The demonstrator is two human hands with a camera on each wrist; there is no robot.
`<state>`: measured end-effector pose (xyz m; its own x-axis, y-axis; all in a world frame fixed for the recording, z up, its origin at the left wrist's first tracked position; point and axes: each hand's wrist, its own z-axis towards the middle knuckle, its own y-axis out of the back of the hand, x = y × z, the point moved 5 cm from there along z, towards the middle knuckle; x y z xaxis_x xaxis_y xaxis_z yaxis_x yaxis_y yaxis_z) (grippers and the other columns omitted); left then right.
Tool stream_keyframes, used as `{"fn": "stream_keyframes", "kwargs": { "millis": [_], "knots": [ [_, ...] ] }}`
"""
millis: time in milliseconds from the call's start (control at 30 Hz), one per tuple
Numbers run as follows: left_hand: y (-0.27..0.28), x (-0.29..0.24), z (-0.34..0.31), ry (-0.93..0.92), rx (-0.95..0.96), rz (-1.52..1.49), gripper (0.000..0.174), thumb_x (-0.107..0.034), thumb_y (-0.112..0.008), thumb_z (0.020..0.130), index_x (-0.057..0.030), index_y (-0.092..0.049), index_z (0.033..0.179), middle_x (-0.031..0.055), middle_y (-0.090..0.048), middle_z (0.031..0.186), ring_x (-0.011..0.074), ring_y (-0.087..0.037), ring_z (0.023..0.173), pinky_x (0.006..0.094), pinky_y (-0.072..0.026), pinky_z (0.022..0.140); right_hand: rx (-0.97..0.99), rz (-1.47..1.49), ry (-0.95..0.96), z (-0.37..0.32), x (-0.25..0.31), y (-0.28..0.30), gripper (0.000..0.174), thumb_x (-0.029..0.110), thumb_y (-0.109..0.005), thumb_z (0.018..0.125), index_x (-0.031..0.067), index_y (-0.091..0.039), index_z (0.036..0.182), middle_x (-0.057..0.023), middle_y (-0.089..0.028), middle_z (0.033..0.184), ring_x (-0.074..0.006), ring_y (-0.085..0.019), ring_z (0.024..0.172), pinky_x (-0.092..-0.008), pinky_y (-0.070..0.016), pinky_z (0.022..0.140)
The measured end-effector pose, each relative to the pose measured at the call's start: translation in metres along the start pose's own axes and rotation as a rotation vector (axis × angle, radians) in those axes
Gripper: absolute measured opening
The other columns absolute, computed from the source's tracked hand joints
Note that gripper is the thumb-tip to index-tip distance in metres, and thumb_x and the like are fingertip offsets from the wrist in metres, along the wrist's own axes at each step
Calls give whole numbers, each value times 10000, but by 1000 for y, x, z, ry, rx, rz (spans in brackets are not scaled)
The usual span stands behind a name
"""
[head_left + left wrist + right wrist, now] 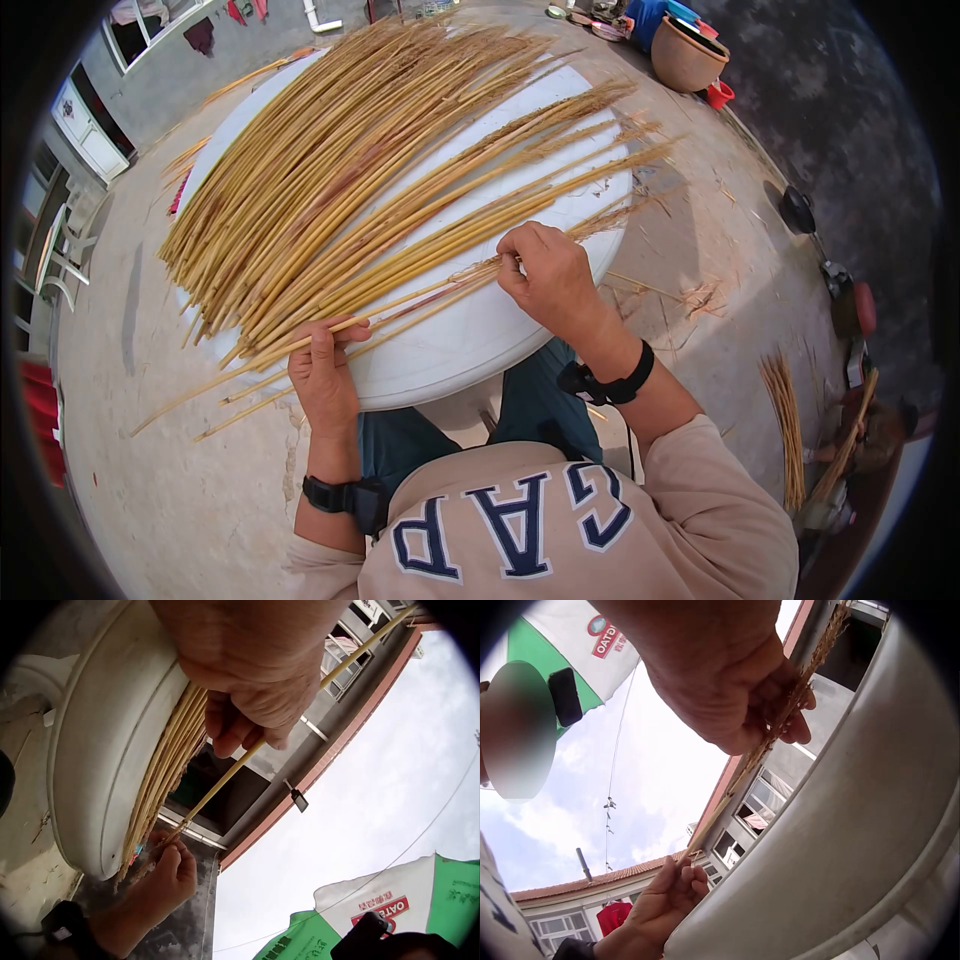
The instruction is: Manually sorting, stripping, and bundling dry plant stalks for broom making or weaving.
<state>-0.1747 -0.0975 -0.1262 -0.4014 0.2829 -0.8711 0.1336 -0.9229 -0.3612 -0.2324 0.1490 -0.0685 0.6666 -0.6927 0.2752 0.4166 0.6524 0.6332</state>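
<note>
One long yellow stalk [225,778] runs between the two hands over the near edge of the white round table [430,372]. My left hand [325,380] grips it toward its thick bare end, thumb against the stem. Farther right, my right hand [553,280] pinches the stalk at its brown, feathery seed head [810,671]. In the right wrist view, the seed head passes between the thumb and curled fingers. A large spread of similar stalks [300,170] covers the far and left part of the table, tufted ends pointing away to the right.
A few separate stalks [400,325] lie close beside the hands, their ends jutting past the table edge. Plant scraps [705,298] litter the concrete floor at right. Upright bundles of stalks [785,430] stand at lower right. A clay pot [688,55] sits beyond the table.
</note>
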Motion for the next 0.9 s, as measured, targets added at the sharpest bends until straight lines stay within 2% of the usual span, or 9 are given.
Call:
{"fn": "stream_keyframes", "kwargs": {
  "millis": [200,300,367,400,533,600,700,733,900],
  "knots": [
    [3,2,0,20,-37,-32,291,-235,-450,961,23,-584,950,152,-644,826,199,-619,796,315,-473,804,-23,22,33,3,-16,1,128,-35,-573,678,38,-539,777,-107,-545,715,-300,-553,717,-388,-467,658],
    [10,3,1,1,-90,-91,314,-262,-451,961,20,-583,929,157,-644,839,195,-617,776,314,-478,788,-115,-66,-34,9,-33,15,187,-77,-535,704,13,-559,867,-133,-587,817,-309,-572,806,-382,-474,732],
    [12,2,1,12,-131,-112,334,-285,-453,958,18,-583,905,157,-643,850,192,-615,758,312,-485,766,-343,-147,-51,13,-36,34,244,-98,-510,732,-13,-561,955,-170,-601,964,-327,-583,891,-375,-473,799],
    [12,2,1,13,-131,-115,334,-285,-453,958,18,-583,905,157,-643,850,192,-615,758,312,-485,766,-348,-44,-51,12,-34,39,261,-96,-517,746,-21,-558,992,-193,-585,1063,-341,-573,959,-376,-460,853],
    [11,3,3,19,-143,-104,346,-293,-453,958,15,-589,880,157,-643,856,194,-616,760,308,-490,750,-277,206,-38,-1,-22,39,236,-57,-591,730,-5,-567,959,-171,-597,1013,-320,-576,921,-364,-458,831],
    [12,3,2,16,-157,-100,352,-298,-453,957,14,-591,874,159,-644,859,195,-616,762,306,-490,748,-19,273,107,-7,-8,23,223,12,-679,701,21,-584,903,-132,-603,970,-283,-579,859,-339,-465,754],
    [14,4,1,20,-147,-95,358,-304,-451,957,15,-591,875,164,-645,864,196,-616,767,302,-488,750,50,180,247,-8,5,8,213,73,-727,674,40,-593,837,-89,-608,893,-252,-573,787,-323,-459,662],
    [15,4,1,15,-146,-89,356,-305,-452,957,15,-590,884,165,-645,866,195,-615,768,301,-487,749,73,194,244,-11,4,3,191,73,-727,670,47,-594,805,-69,-611,823,-238,-576,748,-321,-457,622],
    [10,0,1,-26,-120,-112,307,-272,-476,949,11,-589,904,162,-643,874,189,-611,774,291,-486,741,97,227,220,-14,1,-1,172,57,-713,675,46,-593,797,-70,-611,768,-236,-582,706,-320,-464,629]
  ]
}}
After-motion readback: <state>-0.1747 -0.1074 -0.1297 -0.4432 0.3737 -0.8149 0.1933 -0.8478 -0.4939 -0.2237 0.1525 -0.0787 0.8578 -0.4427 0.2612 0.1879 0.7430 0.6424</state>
